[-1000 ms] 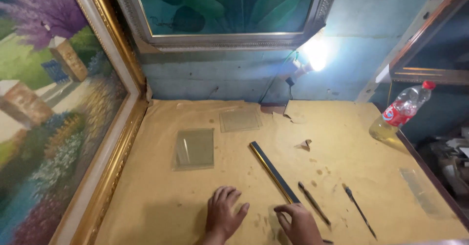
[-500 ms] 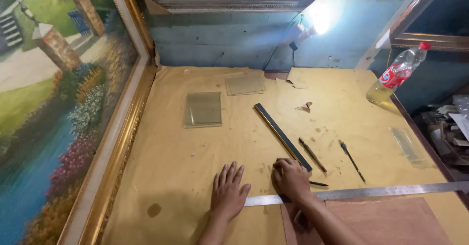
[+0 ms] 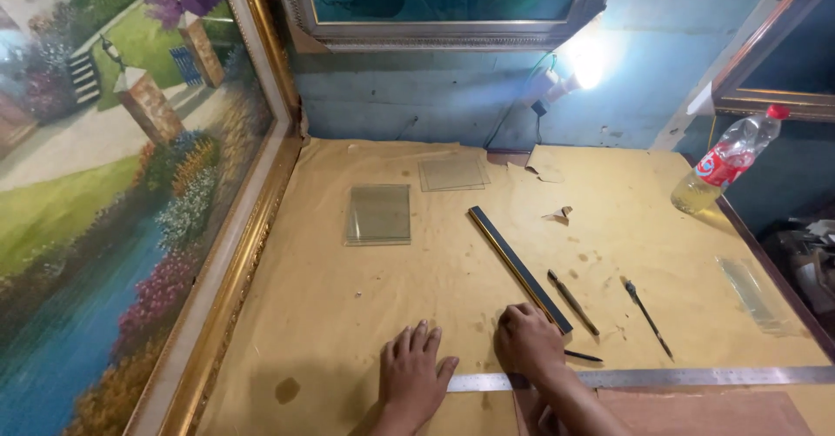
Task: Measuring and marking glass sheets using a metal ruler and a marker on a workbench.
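Since half a second ago my view has tipped up slightly; both hands stay planted where they were on the paper-covered counter [image 3: 365, 314], and the long steel ruler [image 3: 696, 377] remains across the near edge.

My left hand [image 3: 413, 375] lies flat, palm down, fingers [image 3: 424, 338] spread a little, holding nothing; its thumb side touches the left end of the steel ruler. My right hand [image 3: 528, 342] sits just right of it, fingers curled loosely down onto the counter, pressing over the ruler where it passes under my wrist. I cannot tell whether those curled fingers pinch anything. A dark pen [image 3: 581, 356] pokes out just right of that hand.

Touching the right hand's far side is the near end of a black bar with a gold edge [image 3: 519, 269], running diagonally away to the left. Right of it lie a slim dark tool [image 3: 572, 302] and, further right, a thin pointed tool [image 3: 646, 318].

Well beyond my left fingers sits a square stack of glass panes [image 3: 378, 215], with a second pane [image 3: 453, 174] further off. Far right of both hands stands a plastic bottle with a red cap [image 3: 726, 163]. A gilt-framed landscape painting [image 3: 113, 192] leans along the left.
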